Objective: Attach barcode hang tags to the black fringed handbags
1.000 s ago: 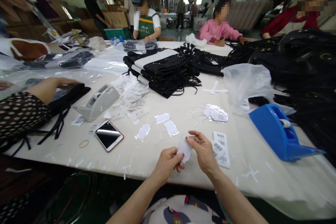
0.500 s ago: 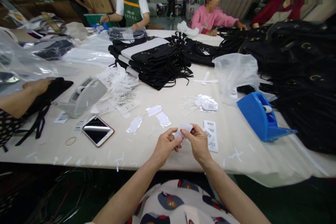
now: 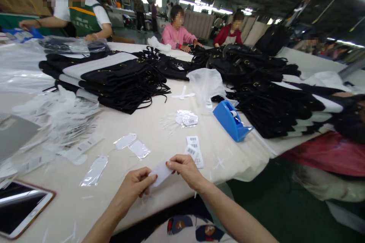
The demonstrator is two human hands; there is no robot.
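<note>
A small white tag (image 3: 161,173) is stretched between my two hands above the near edge of the table. My left hand (image 3: 137,186) pinches its left end between thumb and fingers. At the upper right end my right hand (image 3: 185,168) grips it the same way. Just beyond the right hand lies a sheet of barcode stickers (image 3: 194,142). Left of the hands are two white tags close together, one of them a blank tag (image 3: 139,148), and a third tag (image 3: 94,171) nearer me. A pile of barcoded tags (image 3: 186,118) with strings sits farther back.
A blue tape dispenser (image 3: 228,119) stands to the right. Stacks of black cloth items (image 3: 108,78) with cords cover the back and the right side (image 3: 270,106). A phone (image 3: 25,207) lies at lower left, near a heap of white tags (image 3: 62,121). Several co-workers are across the table.
My view has swung to the right, so things on the table appear farther left. My hands have spread slightly apart, and more of the white tag shows between them.
</note>
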